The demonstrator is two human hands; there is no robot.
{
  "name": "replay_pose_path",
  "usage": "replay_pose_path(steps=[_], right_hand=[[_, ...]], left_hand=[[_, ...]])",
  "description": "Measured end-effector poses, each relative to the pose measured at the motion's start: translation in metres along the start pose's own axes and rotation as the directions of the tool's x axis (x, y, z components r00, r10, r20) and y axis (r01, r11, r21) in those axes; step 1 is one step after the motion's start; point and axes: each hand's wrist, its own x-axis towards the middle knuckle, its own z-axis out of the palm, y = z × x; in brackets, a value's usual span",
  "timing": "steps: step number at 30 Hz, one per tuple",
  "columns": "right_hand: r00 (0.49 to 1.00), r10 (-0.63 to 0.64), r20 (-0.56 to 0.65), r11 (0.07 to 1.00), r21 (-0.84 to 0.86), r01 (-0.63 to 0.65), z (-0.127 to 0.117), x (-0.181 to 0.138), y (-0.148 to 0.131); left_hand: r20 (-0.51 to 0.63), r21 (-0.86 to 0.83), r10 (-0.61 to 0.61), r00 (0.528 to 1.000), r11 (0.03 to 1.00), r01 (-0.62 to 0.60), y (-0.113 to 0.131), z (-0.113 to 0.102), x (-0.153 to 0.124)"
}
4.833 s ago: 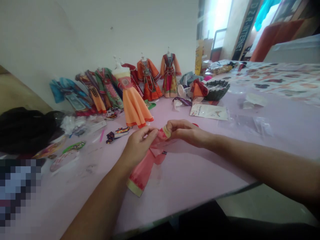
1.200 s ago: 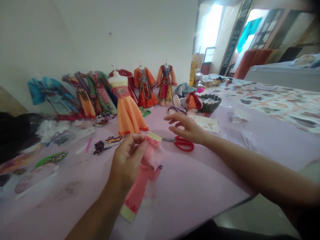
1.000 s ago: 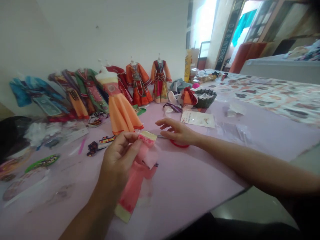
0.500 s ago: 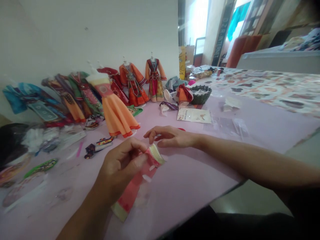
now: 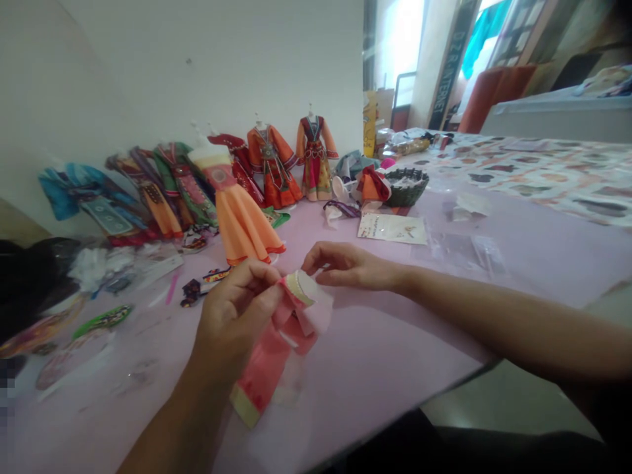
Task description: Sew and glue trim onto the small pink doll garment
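At the near edge of the worktop, a pink garment is seen between the two forearms, its lower end, trimmed with a cream band, laid slantwise toward the person. Its upper part, with a second cream band, is raised off the surface. Just below that raised band, the cloth is pinched between the thumb and fingers of the left hand. The right hand is held just beyond the raised end, its fingers loosely bent and slightly parted from the thumb; whether the cloth is touched, or anything thin is gripped, cannot be told.

To the left, a green-edged oval piece is laid flat, and a dark patterned strip is partly covered by the left hand. Crumpled clear plastic is heaped farther back on that side.

Beyond the hands, an orange-skirted dress is mounted on a small white form, tilted a little. To its right, a printed card is placed flat, with a dark green basket behind it and a red and orange cloth beside the basket. Against the white wall, more small costumes are lined up, among them a blue robe at the left end and a maroon dress with orange sleeves at the right.
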Motion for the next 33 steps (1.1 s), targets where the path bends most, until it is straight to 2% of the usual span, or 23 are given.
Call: replay_pose_path(steps=[5,11,16,23,29,33], right_hand=[[0.99,0.046,0.132,0.99,0.125,-0.063,0.005,-0.002,-0.004],[0.988,0.128,0.092,0.976,0.163,-0.142,0.0,-0.005,-0.005],[0.997,0.068,0.037,0.992,0.105,-0.072,0.002,-0.003,0.0],[0.997,0.076,-0.001,0.988,0.138,-0.075,0.0,-0.004,-0.002],[0.995,0.088,-0.046,0.995,0.04,-0.086,0.003,-0.004,0.004],[0.995,0.065,0.072,0.998,0.018,-0.066,0.006,-0.005,0.002]], left_hand=[[0.025,-0.022,0.041,0.999,0.999,-0.04,-0.006,-0.002,0.001],[-0.01,0.033,0.095,0.995,0.995,-0.095,-0.016,-0.01,0.01],[-0.095,0.036,0.109,0.989,0.994,-0.106,-0.017,-0.009,0.014],[-0.105,0.072,0.136,0.985,0.989,-0.129,-0.023,-0.011,0.015],[-0.04,0.033,0.086,0.995,0.996,-0.085,-0.019,-0.009,0.012],[0.064,-0.001,0.035,0.997,0.999,-0.035,-0.018,-0.011,0.008]])
